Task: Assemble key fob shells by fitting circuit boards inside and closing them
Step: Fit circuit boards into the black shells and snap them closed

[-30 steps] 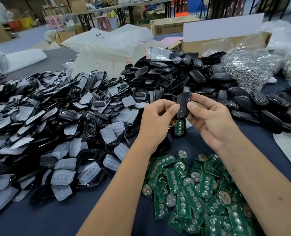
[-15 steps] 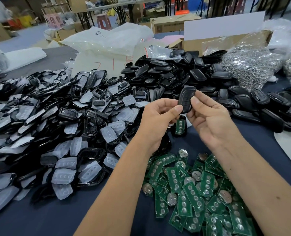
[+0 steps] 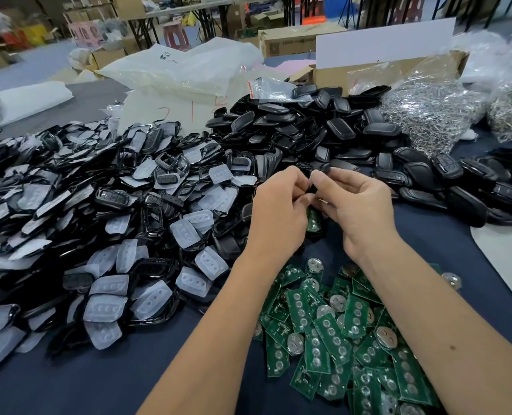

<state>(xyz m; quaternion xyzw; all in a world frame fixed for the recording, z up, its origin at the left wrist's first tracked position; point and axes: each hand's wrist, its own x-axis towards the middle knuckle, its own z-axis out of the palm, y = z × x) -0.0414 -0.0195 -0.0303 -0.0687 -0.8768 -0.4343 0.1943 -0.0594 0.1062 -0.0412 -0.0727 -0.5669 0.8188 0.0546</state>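
Observation:
My left hand (image 3: 278, 205) and my right hand (image 3: 353, 202) meet above the table, fingers curled around a black key fob shell (image 3: 311, 188) that shows only as a dark sliver between the thumbs. Just below them a shell half with a green circuit board (image 3: 313, 221) in it lies on the dark blue cloth. A heap of loose green circuit boards (image 3: 338, 333) with coin cells lies near me under my forearms. Black shell halves with clear button pads (image 3: 108, 223) cover the left side. Closed-looking black shells (image 3: 308, 130) are piled behind my hands.
Bags of metal key rings (image 3: 434, 112) sit at the back right beside a cardboard box (image 3: 368, 73). White plastic bags (image 3: 183, 70) lie at the back centre. More black shells (image 3: 473, 187) spread to the right. A white sheet (image 3: 506, 262) covers the table's right edge.
The black shell stood upright between my fingertips; now both hands have closed in around it and it is almost hidden. The hands stay in the same place.

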